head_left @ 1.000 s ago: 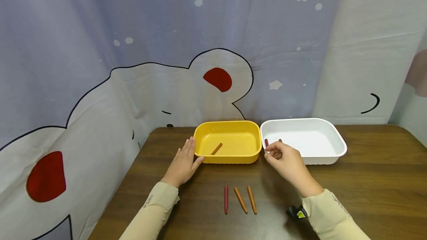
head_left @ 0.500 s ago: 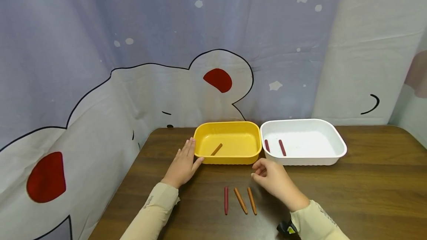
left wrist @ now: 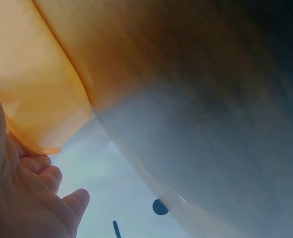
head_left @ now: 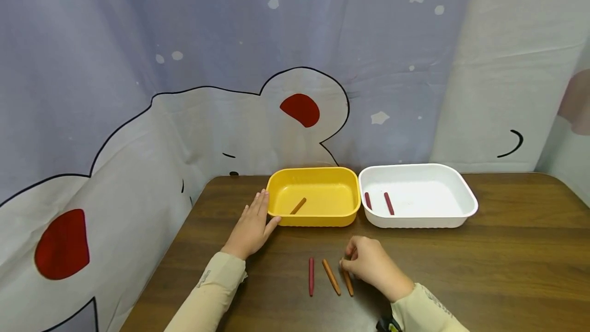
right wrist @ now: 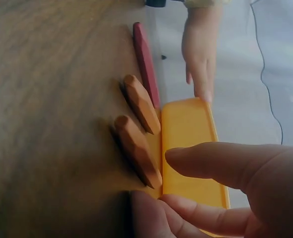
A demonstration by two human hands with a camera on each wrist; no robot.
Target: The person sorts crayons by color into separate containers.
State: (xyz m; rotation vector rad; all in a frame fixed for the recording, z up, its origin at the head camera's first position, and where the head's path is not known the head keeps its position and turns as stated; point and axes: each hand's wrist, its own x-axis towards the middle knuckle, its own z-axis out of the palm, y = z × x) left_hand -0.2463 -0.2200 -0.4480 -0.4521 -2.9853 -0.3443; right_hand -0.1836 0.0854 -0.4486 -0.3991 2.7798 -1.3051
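Observation:
In the head view my left hand (head_left: pixel 249 227) rests against the left end of a yellow tray (head_left: pixel 318 221), fingers extended. The left wrist view shows the fingertips by the tray's wall. My right hand (head_left: pixel 372 264) is over the table at the rightmost orange-brown crayon (head_left: pixel 348 282). In the right wrist view the thumb and fingers stand apart on either side of that crayon's far end (right wrist: pixel 138 151), with a gap visible. Left of it lie another orange-brown crayon (head_left: pixel 331 277) and a dark red crayon (head_left: pixel 311 276).
The yellow tray holds one orange-brown crayon (head_left: pixel 298 206). Beside it on the right stands a white tray (head_left: pixel 428 222) with two dark red crayons (head_left: pixel 389 203) inside. A printed curtain (head_left: pixel 369 65) hangs behind the wooden table (head_left: pixel 521 250).
My right hand has moved from the white tray's left end down and toward me to the rightmost orange-brown crayon. A dark red crayon near its fingers stays in the tray. The left hand keeps its place.

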